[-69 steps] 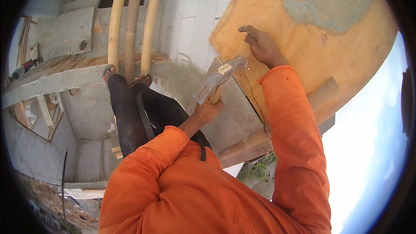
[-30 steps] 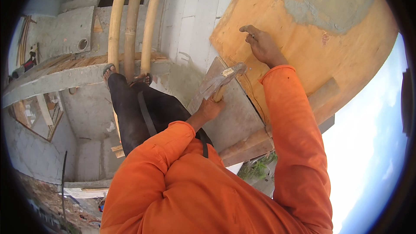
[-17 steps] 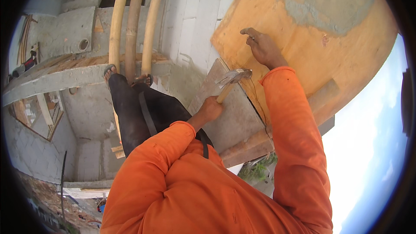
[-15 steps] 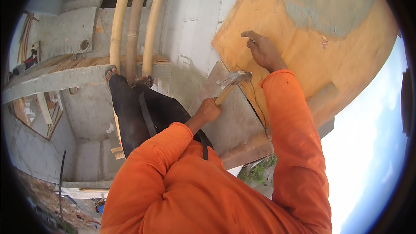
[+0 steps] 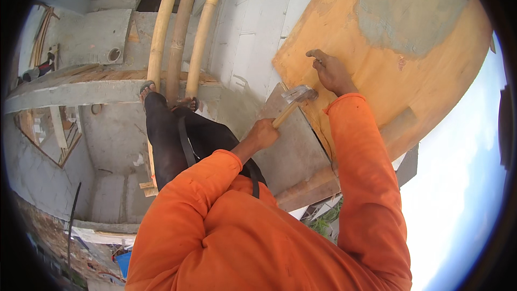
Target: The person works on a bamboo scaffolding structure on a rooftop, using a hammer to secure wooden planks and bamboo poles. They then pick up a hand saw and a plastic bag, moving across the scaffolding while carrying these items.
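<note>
Gripping claw hammer (image 5: pixel 287 112) by handle (image 5: pixel 283 117), left hand (image 5: pixel 262 133) fingers wrapped round, presumably keeping head (image 5: pixel 300 94) clear; right hand (image 5: pixel 332 73) fingers part-curled over plywood panel (image 5: pixel 436 83), can't tell if pinching anything.

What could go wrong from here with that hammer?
If swung, the hammer in the left hand could stray into the right hand, which sits close to its head. If the grip slips, it might drop toward the bare-toed, sandalled feet.
</note>
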`<state>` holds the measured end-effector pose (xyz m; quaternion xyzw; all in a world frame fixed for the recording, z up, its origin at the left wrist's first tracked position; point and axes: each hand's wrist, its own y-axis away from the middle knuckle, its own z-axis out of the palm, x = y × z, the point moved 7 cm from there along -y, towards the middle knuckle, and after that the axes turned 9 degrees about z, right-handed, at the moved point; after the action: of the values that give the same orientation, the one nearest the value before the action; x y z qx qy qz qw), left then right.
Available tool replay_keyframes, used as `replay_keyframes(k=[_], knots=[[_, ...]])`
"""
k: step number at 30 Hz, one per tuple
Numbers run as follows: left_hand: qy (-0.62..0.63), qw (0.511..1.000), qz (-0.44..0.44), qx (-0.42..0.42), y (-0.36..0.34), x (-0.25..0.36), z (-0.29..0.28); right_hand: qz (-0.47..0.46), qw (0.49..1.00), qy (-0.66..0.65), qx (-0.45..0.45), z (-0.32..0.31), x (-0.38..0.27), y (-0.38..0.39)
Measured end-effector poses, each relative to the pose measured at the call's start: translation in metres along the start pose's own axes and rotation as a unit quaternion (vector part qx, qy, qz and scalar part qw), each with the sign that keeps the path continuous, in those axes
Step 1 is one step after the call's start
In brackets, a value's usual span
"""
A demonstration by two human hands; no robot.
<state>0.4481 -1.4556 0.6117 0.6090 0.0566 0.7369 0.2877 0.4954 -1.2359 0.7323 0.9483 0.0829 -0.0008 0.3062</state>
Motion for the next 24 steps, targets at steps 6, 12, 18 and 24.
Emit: replay_keyframes(k=[6,12,18,24], knots=[[-0.085,0.995,-0.022,0.054,0.055,0.042,-0.082,-0.024,0.999,-0.022,0.019,0.000,-0.001,0.002],[-0.333,0.890,0.279,0.141,0.131,0.141,-0.160,-0.036,0.970,-0.224,0.085,-0.008,-0.010,0.034],[-0.256,0.924,0.102,0.265,0.160,0.120,-0.237,0.032,0.834,-0.545,0.076,0.038,-0.062,0.122],[-0.500,0.819,-0.183,0.212,0.199,0.033,-0.317,0.129,0.682,-0.711,0.107,0.139,-0.049,0.216]])
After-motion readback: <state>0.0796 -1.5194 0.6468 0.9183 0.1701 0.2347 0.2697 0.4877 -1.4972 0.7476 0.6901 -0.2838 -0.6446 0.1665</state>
